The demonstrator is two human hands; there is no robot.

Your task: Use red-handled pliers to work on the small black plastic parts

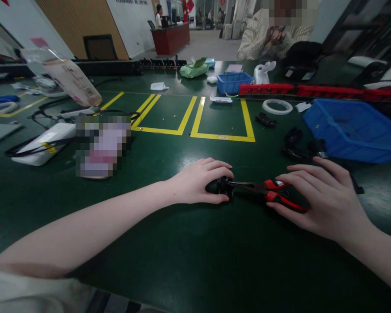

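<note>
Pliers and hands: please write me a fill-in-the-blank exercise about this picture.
1. The pliers have ____ handles.
2. The right hand rests on the ____ of the pliers.
3. The left hand holds a small ____ part at the pliers' tip.
4. The big bin beyond the right hand is ____.

Missing words: red; handles; black; blue

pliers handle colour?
Red with black, on the pliers under the right hand; head view.
</note>
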